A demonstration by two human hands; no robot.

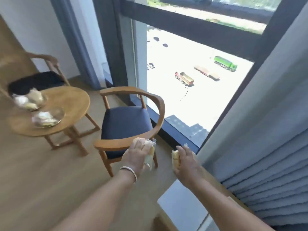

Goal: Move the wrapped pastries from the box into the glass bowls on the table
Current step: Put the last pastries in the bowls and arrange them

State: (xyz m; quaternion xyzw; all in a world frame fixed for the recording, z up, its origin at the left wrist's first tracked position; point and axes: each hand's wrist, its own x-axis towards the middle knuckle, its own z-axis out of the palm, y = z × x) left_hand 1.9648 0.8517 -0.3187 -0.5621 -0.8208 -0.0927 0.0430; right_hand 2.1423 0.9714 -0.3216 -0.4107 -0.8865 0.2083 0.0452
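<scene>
My left hand (135,155) grips a clear-wrapped yellow pastry (149,154) in front of the near chair's armrest. My right hand (185,161) holds a second wrapped pastry (175,158), a little to the right, over the floor by the window. Two glass bowls stand on the round wooden table (73,100) at the left: the far bowl (30,101) holds several wrapped pastries and the near bowl (48,118) holds a few more. The view is blurred. The box is out of view.
A wooden armchair (126,125) with a dark blue seat stands between my hands and the table. A second armchair (38,80) sits behind the table. A floor-length window (191,72) lies ahead, a grey curtain (266,147) hangs at the right, and the floor is wood.
</scene>
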